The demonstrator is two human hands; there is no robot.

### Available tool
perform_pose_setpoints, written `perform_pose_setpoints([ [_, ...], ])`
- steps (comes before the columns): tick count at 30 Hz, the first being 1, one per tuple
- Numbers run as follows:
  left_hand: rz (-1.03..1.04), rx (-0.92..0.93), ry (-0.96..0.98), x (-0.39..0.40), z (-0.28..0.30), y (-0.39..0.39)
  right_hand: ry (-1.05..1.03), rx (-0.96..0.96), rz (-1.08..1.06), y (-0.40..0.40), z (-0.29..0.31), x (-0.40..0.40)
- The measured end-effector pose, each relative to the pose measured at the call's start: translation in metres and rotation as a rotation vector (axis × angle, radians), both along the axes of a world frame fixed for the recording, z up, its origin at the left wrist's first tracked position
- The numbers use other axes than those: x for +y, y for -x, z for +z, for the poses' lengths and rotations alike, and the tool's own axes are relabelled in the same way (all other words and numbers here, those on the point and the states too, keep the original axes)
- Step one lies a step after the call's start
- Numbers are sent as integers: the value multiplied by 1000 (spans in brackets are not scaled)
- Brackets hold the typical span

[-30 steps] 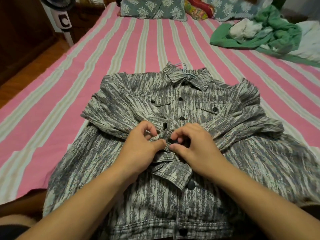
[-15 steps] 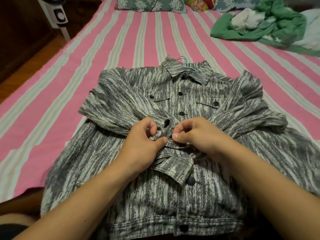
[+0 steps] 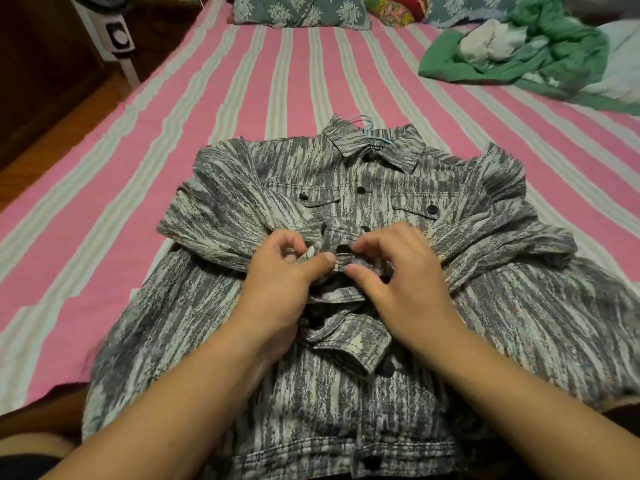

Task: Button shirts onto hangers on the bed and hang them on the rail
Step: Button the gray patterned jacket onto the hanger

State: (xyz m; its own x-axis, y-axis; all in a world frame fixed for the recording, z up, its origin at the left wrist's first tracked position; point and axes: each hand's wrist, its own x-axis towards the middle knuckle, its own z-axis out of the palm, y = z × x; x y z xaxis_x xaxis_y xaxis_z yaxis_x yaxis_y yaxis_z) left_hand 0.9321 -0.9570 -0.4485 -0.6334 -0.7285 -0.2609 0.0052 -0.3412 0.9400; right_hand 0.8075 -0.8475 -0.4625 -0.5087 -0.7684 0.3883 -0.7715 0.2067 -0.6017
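I see the shirt (image 3: 346, 393) lying flat on the bed (image 3: 242, 98), its collar away from me, a hanger hook (image 3: 362, 120) poking past it. Pillows (image 3: 298, 10) lie at the bed's far end, a clothes heap (image 3: 519, 53) far right, a fan (image 3: 114, 32) left of the bed.

Both bare forearms reach in from the bottom edge and converge toward the middle. The left hand (image 3: 277, 289) lies palm-down, wrist slightly bent, its fingers curled inward and its thumb stretched to the right, pinching a fold of the shirt (image 3: 346, 393) between thumb tip and curled forefinger. The right hand (image 3: 401, 285) sits just beside it, back of the hand facing up, fingers arched and bent down at the knuckles, thumb pointing left toward the other thumb; its fingertips pinch the same strip of cloth. The two thumbs are near but apart. The right forearm crosses in from the lower right, the left from the lower left.
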Motion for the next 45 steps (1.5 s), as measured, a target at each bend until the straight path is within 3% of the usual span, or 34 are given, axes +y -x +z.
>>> perform_pose_setpoints([
  [4, -43, 50, -122, -5, 6, -1, -6, -118, -60, 6, -8, 1],
  [10, -63, -19, -31, -5, 8, -2, 66, 157, 93, 1, -3, 4],
  [17, -78, -30, 25, -3, 13, 4, 155, 472, 126, 6, -9, 4],
  [22, -94, -14, 78, -4, 19, 9, 207, 508, 176, 11, -9, 1],
  [30, -32, 95, -286, -7, 15, 4, 289, 571, 182, 14, -19, -2],
  [34, -83, 117, -122, -3, 21, 2, 186, 465, 236, 16, -17, -1],
  [40, -78, 30, 73, -2, 12, -3, 180, -10, 184, 10, -11, 6],
  [45, -103, -46, 311, 8, 8, 1, 133, -13, 149, 15, 8, 2],
])
